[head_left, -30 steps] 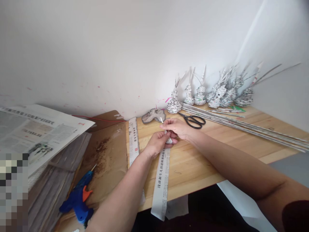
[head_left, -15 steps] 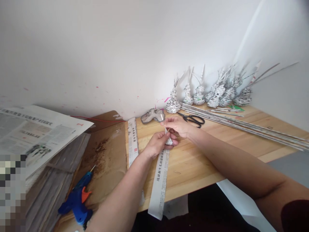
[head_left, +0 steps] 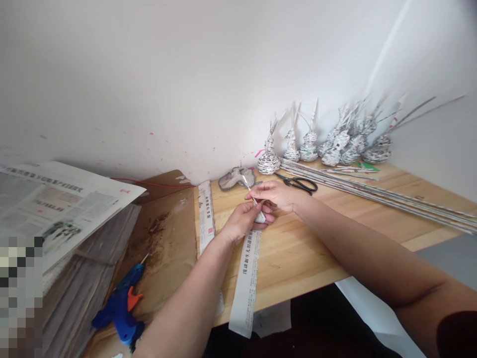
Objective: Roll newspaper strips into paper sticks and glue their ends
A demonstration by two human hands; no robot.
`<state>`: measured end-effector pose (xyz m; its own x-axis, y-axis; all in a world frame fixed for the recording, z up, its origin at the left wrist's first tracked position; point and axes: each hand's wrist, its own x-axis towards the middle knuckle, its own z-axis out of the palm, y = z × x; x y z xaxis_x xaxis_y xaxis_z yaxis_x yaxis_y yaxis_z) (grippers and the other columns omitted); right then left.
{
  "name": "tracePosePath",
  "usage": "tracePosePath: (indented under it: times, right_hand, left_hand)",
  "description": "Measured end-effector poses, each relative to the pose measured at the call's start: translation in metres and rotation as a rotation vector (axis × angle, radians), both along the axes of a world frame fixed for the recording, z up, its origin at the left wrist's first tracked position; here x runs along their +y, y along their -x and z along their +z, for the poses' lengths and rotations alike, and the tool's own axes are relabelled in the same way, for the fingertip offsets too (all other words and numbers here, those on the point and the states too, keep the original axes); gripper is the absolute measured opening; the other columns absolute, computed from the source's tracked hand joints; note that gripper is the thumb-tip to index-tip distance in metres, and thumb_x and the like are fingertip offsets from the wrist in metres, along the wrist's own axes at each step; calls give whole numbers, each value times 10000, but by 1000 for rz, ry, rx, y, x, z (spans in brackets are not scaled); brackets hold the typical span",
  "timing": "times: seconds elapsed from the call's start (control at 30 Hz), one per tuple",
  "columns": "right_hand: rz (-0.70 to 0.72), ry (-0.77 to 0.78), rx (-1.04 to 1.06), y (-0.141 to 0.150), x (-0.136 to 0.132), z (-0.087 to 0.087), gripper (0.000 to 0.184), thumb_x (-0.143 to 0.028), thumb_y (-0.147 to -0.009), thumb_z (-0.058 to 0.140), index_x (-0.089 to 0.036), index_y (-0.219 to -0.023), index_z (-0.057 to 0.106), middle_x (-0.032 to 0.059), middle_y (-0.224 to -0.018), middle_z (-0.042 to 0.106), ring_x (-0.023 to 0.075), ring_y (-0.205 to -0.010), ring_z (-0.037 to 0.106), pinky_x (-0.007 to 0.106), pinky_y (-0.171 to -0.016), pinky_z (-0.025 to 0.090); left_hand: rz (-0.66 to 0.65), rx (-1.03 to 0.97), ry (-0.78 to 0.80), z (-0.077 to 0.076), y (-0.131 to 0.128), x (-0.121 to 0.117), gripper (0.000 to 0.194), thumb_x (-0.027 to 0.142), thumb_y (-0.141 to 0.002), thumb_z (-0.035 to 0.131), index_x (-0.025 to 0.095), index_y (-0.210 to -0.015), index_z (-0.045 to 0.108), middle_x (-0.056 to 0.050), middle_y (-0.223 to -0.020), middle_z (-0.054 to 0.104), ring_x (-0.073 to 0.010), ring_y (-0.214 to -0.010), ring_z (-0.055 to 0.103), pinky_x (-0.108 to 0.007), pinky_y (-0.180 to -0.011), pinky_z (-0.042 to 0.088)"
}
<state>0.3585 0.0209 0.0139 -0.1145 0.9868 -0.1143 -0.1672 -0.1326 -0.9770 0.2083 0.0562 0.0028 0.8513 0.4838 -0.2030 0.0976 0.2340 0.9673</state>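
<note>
A long newspaper strip (head_left: 246, 278) lies on the wooden table (head_left: 335, 233) and hangs over its front edge. My left hand (head_left: 242, 221) is closed on the strip's far end, which is rolled into a tight corner. My right hand (head_left: 276, 195) pinches that same rolled end together with a thin stick (head_left: 249, 187) that pokes out toward the wall. The two hands touch each other above the table's middle.
Black scissors (head_left: 300, 184) lie just beyond my right hand. A second paper strip (head_left: 205, 216) lies to the left. Rolled paper tubes (head_left: 391, 196) and several woven paper figures (head_left: 335, 146) stand at the back right. A blue glue gun (head_left: 121, 308) and a newspaper stack (head_left: 55, 209) are at left.
The strip's hanging end has swung slightly left and the stick tip has tilted back toward the wall as my fingers turn it. Both hands stay in place.
</note>
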Motion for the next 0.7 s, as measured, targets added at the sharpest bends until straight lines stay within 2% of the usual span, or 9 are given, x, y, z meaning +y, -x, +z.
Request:
tracePosePath:
  times: [0.03, 0.13, 0.2, 0.33, 0.4, 0.53, 0.57, 0.63, 0.7]
  right_hand:
    - [-16, -1, -13, 0, 0, 0, 320, -405, -705, 696, -139, -847, 589, -51, -420, 517, 95, -297, 474, 183, -279, 333]
    - [-211, 17, -37, -1, 3, -2, 324, -375, -639, 757, -151, -713, 535, -56, -451, 531, 47, -282, 425, 153, -273, 288]
    - [-257, 28, -31, -2, 4, -3, 347, -398, -633, 759, -155, -702, 521, -57, -481, 542, 36, -283, 419, 150, -275, 285]
    - [-2, 31, 6, -4, 1, -1, 364, -462, -709, 678, -155, -881, 585, -48, -466, 543, 95, -305, 478, 191, -283, 332]
    - [10, 22, -4, -3, 1, 0, 349, -432, -701, 695, -146, -874, 596, -50, -438, 525, 94, -308, 472, 189, -289, 332]
    - [-278, 25, -10, -1, 4, -3, 326, -349, -601, 786, -147, -664, 537, -74, -437, 477, 26, -317, 397, 139, -293, 261]
    - [-306, 23, -3, -2, 5, -3, 327, -356, -604, 783, -145, -658, 540, -72, -451, 479, 21, -332, 400, 133, -299, 260]
    - [-231, 16, 6, -4, 5, -4, 308, -388, -645, 750, -138, -727, 590, -54, -492, 512, 34, -363, 438, 140, -317, 296]
    - [-73, 11, -8, -6, 4, -3, 321, -407, -690, 711, -134, -833, 623, -34, -510, 543, 66, -378, 484, 166, -332, 342]
  left_hand:
    - [-2, 0, -2, 0, 0, 0, 444, 519, -757, 581, 107, -918, 616, -133, -838, 683, -205, -827, 646, -360, -773, 484]
    - [-30, 1, -2, 0, 0, -1, 450, 524, -752, 583, 106, -915, 615, -134, -850, 681, -204, -840, 643, -355, -779, 480]
    - [-46, 4, 2, 0, 0, -1, 435, 511, -762, 579, 105, -913, 614, -136, -853, 680, -206, -846, 643, -353, -778, 481]
    - [-36, 7, -4, 0, 1, 0, 411, 486, -789, 556, 99, -916, 615, -144, -862, 676, -211, -844, 643, -359, -769, 484]
    - [-40, 3, -10, 0, 1, -1, 409, 481, -794, 551, 98, -924, 616, -148, -874, 675, -211, -846, 643, -363, -774, 483]
    - [-65, 5, 2, 0, 0, -2, 387, 459, -790, 565, 98, -918, 617, -144, -869, 676, -201, -837, 643, -361, -788, 479]
    - [-67, 6, 5, 0, 0, -1, 383, 456, -790, 566, 98, -918, 618, -143, -866, 676, -200, -831, 644, -361, -785, 479]
    - [-66, 4, 9, -1, 1, 0, 391, 464, -790, 563, 100, -922, 621, -143, -863, 677, -202, -821, 646, -363, -775, 482]
    - [-60, -4, 7, -1, 1, 1, 411, 483, -787, 559, 102, -926, 626, -144, -872, 676, -207, -822, 647, -364, -767, 484]
